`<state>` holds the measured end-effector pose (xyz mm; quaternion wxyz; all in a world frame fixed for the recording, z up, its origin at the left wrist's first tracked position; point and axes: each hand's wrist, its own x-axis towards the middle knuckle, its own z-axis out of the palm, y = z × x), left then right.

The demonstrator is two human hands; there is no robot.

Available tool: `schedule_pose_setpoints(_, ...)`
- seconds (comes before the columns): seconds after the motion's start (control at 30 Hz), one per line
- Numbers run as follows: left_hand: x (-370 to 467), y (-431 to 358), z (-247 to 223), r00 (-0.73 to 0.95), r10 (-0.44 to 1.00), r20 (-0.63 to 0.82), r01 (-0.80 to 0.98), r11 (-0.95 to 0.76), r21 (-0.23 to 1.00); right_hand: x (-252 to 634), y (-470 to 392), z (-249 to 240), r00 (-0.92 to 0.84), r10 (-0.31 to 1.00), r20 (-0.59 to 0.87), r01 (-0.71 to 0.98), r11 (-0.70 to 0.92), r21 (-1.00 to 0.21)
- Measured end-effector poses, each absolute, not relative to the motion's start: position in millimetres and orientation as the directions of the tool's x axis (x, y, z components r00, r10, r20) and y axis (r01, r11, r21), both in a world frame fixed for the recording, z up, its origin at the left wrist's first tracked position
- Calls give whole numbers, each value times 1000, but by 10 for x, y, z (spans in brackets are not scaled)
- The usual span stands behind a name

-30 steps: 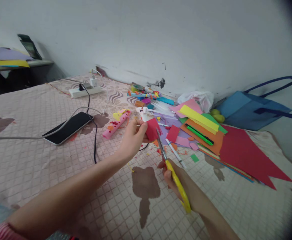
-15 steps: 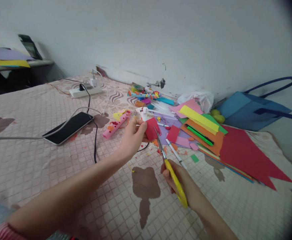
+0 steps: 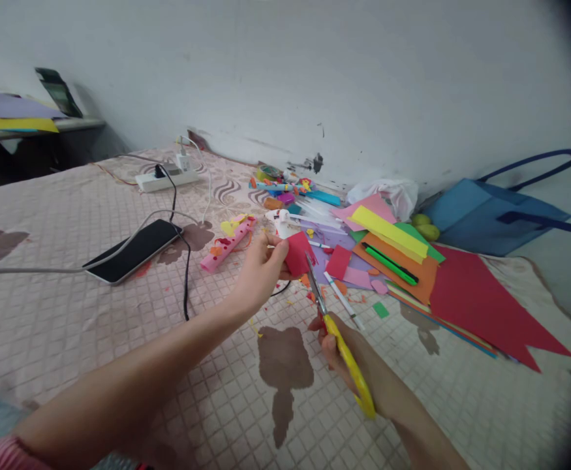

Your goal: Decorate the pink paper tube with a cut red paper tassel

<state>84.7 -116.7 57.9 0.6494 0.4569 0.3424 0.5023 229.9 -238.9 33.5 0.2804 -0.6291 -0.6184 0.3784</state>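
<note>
Between the thumb and fingers of my left hand (image 3: 264, 269) is a small piece of red paper (image 3: 298, 253), held above the cloth. My right hand (image 3: 346, 352) grips yellow-handled scissors (image 3: 348, 362). Their blades reach up to the right edge of the red paper, where a narrow strip looks partly parted from it. Another red paper piece (image 3: 339, 262) lies just right of the blades, beside a white marker (image 3: 342, 299). Left of my left hand rests a pink paper roll (image 3: 229, 245) with red dots and yellow bits.
A black phone-like device (image 3: 136, 251) and cables lie left, near a white power strip (image 3: 166, 178). Coloured papers (image 3: 481, 300) with a green cutter (image 3: 390, 264) spread to the right. A blue bag (image 3: 495, 215) stands by the wall. A white glue gun (image 3: 281, 220) lies behind my left hand.
My right hand and the scissors have shifted slightly down and right, with the handles swung a little outward. My left hand and the red paper stay almost in place.
</note>
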Motion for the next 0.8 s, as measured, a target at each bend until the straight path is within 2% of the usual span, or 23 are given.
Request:
schedule_pose_setpoints(0.27, 848, -1171, 572, 252, 968, 24, -357, 70, 932, 2301, -2385, 316, -63, 992, -106, 634, -42, -772)
schedule_pose_setpoints(0.67, 833, -1154, 578, 260, 965, 23, -362, 76, 929, 2267, -2355, 307, 40, 957, -286, 461, -272, -844)
schedule_pose_setpoints(0.8, 835, -1154, 582, 261, 965, 29, -361, 70, 930, 2285, -2385, 325, -42, 976, -216, 502, -166, -849)
